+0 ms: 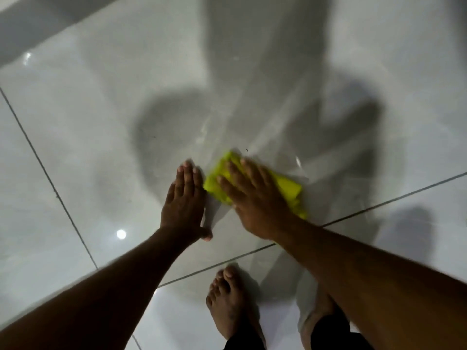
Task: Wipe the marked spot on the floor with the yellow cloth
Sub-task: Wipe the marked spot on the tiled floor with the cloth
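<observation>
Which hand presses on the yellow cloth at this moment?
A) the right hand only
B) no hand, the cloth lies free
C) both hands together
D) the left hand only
A: the right hand lies flat on the yellow cloth, while the left hand rests on the bare floor beside it.

No legible text, labels, nos. anywhere

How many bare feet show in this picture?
1 clearly: a bare foot on the glossy grey tiled floor at bottom centre, toes pointing toward the folded yellow cloth. A second may be hidden beneath the right forearm.
</observation>
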Demonstrator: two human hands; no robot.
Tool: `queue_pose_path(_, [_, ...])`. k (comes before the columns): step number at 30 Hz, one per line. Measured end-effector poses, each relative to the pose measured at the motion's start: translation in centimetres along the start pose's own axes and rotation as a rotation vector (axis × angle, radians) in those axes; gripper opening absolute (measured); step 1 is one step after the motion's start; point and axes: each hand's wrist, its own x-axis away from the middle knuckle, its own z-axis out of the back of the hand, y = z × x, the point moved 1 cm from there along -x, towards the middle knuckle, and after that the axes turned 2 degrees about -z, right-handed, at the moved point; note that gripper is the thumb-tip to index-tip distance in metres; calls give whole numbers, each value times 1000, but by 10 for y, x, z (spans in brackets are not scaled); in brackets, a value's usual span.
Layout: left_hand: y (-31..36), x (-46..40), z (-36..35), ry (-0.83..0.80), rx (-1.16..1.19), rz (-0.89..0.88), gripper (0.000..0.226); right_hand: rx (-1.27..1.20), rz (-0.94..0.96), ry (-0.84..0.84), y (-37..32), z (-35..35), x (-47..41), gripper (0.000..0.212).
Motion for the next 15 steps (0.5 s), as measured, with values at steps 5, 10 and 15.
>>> queue_pose_path(5, [0,-1,1,-2,21,8,167,71,-219,66,54,12,-14,67])
queue_pose_path(10, [0,-2,-4,20,-2,13,169,-36,-284,88,2,7,-68,65])
queue_pose_path(15, [7,1,6,0,5,30,166,54,14,-19,35,14,2,65])
